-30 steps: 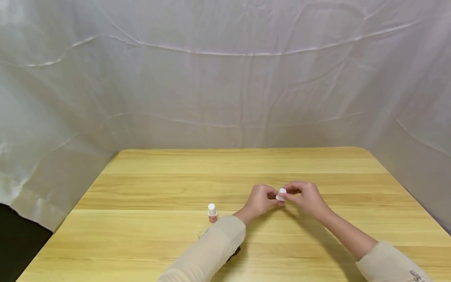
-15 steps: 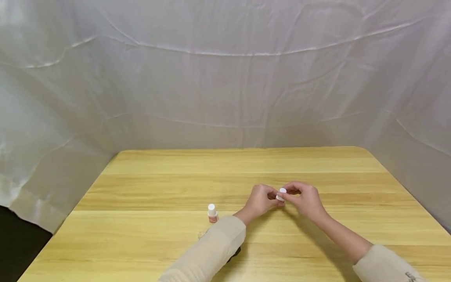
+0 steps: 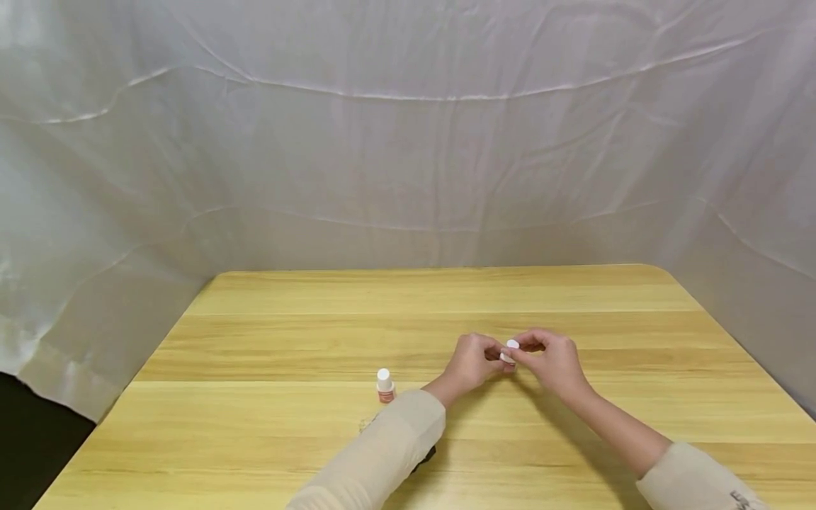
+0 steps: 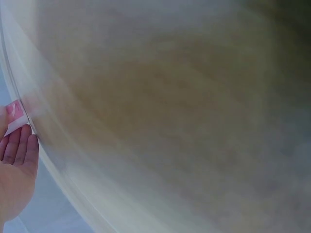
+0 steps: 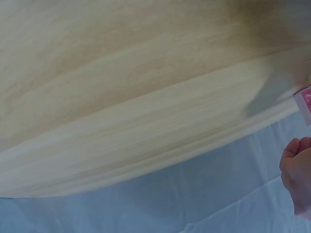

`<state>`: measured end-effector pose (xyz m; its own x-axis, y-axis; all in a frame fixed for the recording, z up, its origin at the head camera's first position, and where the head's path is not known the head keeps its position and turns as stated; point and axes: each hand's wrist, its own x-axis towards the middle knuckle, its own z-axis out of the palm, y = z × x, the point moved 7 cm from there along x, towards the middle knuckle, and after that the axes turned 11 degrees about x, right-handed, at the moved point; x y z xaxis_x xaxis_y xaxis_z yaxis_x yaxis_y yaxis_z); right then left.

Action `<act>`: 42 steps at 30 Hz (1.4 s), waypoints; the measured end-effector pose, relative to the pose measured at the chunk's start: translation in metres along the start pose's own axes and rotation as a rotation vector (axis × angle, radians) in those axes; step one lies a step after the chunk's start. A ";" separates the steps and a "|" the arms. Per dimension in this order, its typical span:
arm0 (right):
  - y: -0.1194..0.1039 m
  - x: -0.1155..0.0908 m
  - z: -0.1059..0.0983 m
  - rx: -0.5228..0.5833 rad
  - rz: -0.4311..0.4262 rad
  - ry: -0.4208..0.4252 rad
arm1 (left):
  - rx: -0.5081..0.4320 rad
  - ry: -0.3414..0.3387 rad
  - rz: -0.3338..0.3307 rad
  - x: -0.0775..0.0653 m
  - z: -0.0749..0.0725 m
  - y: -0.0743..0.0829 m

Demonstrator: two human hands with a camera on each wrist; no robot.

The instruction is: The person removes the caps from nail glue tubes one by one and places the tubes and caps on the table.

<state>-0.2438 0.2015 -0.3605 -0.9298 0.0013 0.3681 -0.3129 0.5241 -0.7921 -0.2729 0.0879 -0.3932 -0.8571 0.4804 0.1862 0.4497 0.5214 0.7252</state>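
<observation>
A small white bottle (image 3: 507, 358) with a red label stands on the table between the two hands. My left hand (image 3: 470, 361) grips its body from the left. From the right, my right hand (image 3: 556, 363) pinches the white cap (image 3: 513, 344) between thumb and fingers. At the left edge of the left wrist view, the pink-and-white label of the bottle (image 4: 16, 112) shows beside the fingers. Part of the bottle (image 5: 305, 104) appears at the right edge of the right wrist view, above the curled hand. A second, similar bottle (image 3: 385, 388) stands upright left of my left forearm.
The wooden table (image 3: 287, 340) has pale curtains (image 3: 446, 163) behind and at both sides. A dark object (image 3: 424, 459) is mostly hidden under the left sleeve. Something thin and clear (image 3: 365, 425) lies by that sleeve, too faint to identify.
My right thumb has moved up across the cap, covering more of it, and the right forearm has shifted slightly left. My left hand and the second bottle stay in place.
</observation>
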 end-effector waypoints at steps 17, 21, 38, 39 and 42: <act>-0.001 0.001 0.000 -0.042 0.012 -0.060 | 0.037 -0.059 -0.020 0.004 0.003 -0.001; -0.002 0.002 -0.001 -0.044 -0.016 -0.069 | 0.073 -0.065 -0.006 0.004 0.003 0.002; -0.006 0.002 0.003 -0.028 -0.126 -0.145 | 0.126 -0.080 0.025 0.004 0.002 0.002; -0.006 0.002 0.004 -0.027 -0.130 -0.154 | 0.128 -0.080 0.026 0.004 0.002 0.002; -0.005 0.001 0.005 -0.015 -0.135 -0.183 | 0.128 -0.079 0.018 0.003 0.002 0.001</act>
<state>-0.2444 0.1948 -0.3578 -0.8999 -0.2231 0.3747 -0.4350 0.5213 -0.7342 -0.2747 0.0910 -0.3931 -0.8284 0.5419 0.1421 0.4977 0.5955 0.6306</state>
